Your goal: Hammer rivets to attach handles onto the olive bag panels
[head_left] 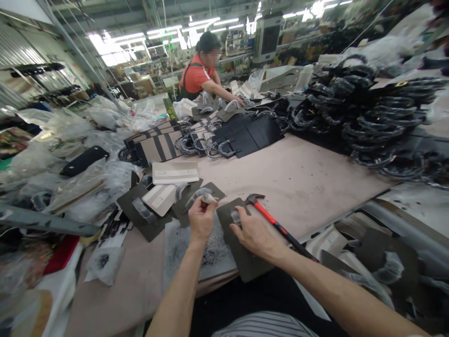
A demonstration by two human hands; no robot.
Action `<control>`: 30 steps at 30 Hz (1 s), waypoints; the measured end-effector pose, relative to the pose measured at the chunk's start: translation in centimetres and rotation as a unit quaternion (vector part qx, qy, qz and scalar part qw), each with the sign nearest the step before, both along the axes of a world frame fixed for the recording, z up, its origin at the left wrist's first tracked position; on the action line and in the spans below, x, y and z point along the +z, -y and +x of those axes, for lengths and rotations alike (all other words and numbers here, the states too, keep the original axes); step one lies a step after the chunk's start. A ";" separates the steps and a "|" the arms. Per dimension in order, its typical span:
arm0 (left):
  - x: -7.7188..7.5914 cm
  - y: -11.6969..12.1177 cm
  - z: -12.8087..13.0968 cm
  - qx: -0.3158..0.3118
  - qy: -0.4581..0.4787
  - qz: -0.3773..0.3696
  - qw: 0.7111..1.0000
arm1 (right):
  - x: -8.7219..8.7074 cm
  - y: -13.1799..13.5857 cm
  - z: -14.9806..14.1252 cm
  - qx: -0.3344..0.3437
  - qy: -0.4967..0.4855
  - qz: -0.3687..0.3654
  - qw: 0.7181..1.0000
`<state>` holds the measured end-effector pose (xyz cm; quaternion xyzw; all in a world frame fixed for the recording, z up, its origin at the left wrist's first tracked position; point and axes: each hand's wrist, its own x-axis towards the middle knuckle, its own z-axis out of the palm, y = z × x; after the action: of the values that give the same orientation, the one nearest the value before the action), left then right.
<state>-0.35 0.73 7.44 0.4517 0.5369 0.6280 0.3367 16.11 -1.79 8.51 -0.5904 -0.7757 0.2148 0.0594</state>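
My left hand (200, 219) is closed around a small whitish cylindrical piece (209, 199), its far end showing above my fingers. Thumb and index finger of my right hand (255, 231) grip the plastic-wrapped handle (235, 216) of a dark olive panel (249, 260). Under both hands lies a grey, scuffed board (178, 252) with dark specks, which the panel partly overlaps. Just beyond my right hand rests a claw hammer (268, 215) with a red and black handle. More olive panels (140, 217) with wrapped handles and beige pieces (175, 173) lie to the left.
Stacked black bag parts (259, 133) with wrapped handles cover the far table, piled higher at right (379, 117). A co-worker in orange (196, 77) reaches over the far side. Plastic bags (91, 121) heap at left; more panels (372, 257) lie low at right.
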 end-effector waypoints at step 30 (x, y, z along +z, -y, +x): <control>-7.7 -1.4 2.3 -0.104 -0.035 -0.101 0.989 | -3.7 1.1 0.4 0.045 -0.050 -0.052 0.996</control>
<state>1.97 2.12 -0.30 0.4904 0.5594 0.5156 0.4251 16.54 -2.91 4.76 -0.5457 -0.7853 0.2867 0.0571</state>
